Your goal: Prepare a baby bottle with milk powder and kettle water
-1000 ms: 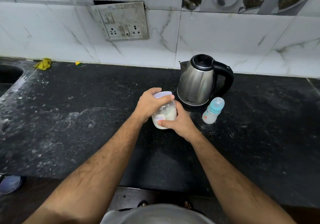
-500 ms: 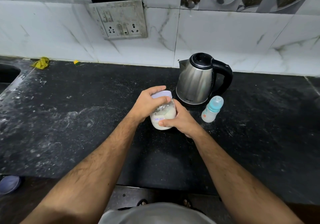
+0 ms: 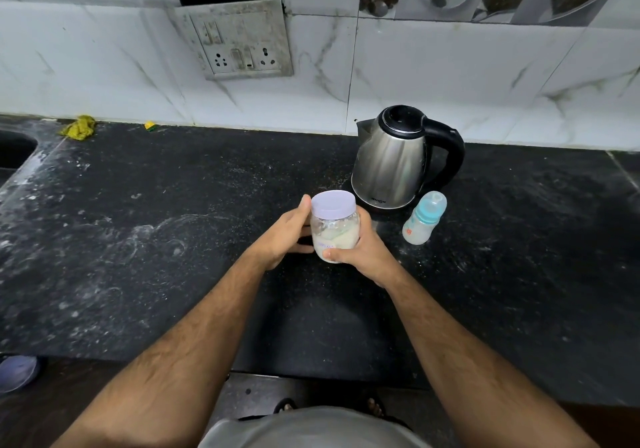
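Note:
A clear milk powder jar (image 3: pixel 335 236) with a lilac lid (image 3: pixel 333 206) is upright above the black counter (image 3: pixel 173 239), with pale powder inside. My right hand (image 3: pixel 363 252) grips the jar's body from the right and below. My left hand (image 3: pixel 285 236) lies against the jar's left side, thumb straight up beside the lid and fingers reaching toward the jar's base. A steel kettle (image 3: pixel 391 163) with a black handle stands just behind the jar. To its right stands a baby bottle (image 3: pixel 422 220) with a teal collar and clear cap.
A sink (image 3: pixel 14 149) cuts into the counter at the far left. A yellow cloth (image 3: pixel 79 127) and a small yellow scrap (image 3: pixel 149 125) lie by the tiled wall. A socket panel (image 3: pixel 239 39) hangs on the wall above. The counter's front edge runs near my body.
My left hand has come off the top of the lid and now sits at the jar's left side. The lid is fully visible. My right hand keeps its hold.

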Motion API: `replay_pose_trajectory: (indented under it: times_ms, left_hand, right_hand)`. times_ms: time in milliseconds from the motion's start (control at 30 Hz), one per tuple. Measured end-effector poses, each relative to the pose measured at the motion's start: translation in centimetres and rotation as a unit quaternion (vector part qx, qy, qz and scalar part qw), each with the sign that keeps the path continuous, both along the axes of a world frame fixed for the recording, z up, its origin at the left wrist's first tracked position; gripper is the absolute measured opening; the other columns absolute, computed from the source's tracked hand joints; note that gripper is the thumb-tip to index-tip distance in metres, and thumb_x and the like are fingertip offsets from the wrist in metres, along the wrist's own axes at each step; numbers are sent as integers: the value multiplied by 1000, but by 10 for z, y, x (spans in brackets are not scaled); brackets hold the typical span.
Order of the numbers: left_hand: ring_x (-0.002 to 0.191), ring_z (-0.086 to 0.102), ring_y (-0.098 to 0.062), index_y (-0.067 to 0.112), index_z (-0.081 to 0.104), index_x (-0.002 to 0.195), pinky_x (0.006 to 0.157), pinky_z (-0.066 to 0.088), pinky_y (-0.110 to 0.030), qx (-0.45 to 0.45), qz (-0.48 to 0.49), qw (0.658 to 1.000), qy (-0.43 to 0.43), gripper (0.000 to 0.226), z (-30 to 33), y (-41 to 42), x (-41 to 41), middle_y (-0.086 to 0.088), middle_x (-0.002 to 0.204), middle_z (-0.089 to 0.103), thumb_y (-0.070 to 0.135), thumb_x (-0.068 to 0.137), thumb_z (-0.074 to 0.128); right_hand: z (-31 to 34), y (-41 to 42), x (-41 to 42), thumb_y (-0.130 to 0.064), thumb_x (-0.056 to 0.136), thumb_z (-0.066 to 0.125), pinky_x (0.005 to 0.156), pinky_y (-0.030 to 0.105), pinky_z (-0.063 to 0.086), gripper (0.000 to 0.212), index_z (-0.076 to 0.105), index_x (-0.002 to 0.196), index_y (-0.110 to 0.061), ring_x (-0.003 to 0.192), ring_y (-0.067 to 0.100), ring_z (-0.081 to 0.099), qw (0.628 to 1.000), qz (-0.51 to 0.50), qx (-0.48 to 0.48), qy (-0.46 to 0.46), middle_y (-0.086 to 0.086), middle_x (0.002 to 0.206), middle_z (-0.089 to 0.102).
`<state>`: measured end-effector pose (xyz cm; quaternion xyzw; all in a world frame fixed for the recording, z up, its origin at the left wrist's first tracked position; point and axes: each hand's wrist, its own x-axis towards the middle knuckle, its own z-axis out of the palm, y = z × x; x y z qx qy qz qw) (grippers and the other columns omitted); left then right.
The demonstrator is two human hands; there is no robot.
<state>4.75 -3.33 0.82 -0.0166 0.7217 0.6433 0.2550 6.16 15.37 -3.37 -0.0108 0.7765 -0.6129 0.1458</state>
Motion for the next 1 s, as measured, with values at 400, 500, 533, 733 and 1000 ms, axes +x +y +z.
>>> replay_pose_trajectory:
  times_ms: [400,500,533,733,1000]
  left_hand:
    - [101,65,5,16,52,138,80,54,-16,59,82,995,18,40,-24,31,-11,5,129,64,24,99,56]
    - [98,65,7,16,51,138,76,53,-12,51,86,995,25,40,-27,38,-21,5,127,64,24,100,56]
    - [97,64,8,17,51,138,75,52,-12,51,87,995,23,39,-27,40,-24,7,125,64,25,100,56]
    - [114,57,-1,22,49,142,92,49,-24,51,85,995,-10,42,-28,41,-35,10,131,61,30,100,54]
    - [127,49,-10,27,43,147,109,38,-40,44,84,995,-23,52,-35,39,-35,9,143,53,39,98,56]
  right_hand:
    - [-5,15,-28,-26,61,92,97,30,42,93,47,142,-17,122,21,52,970,-51,236,34,5,132,53]
    - [-5,16,-36,-27,57,91,101,39,47,92,50,140,-17,122,21,56,970,-69,228,43,1,134,59]
    - [-6,17,-38,-29,57,91,101,40,48,92,51,139,-17,121,20,56,970,-76,226,43,1,134,60]
    - [-8,17,-47,-26,60,92,100,40,47,88,51,137,-16,120,21,55,967,-78,237,59,1,133,59]
    - [-9,19,-48,-18,62,89,102,39,45,87,49,139,-18,124,21,53,968,-71,233,60,3,135,57]
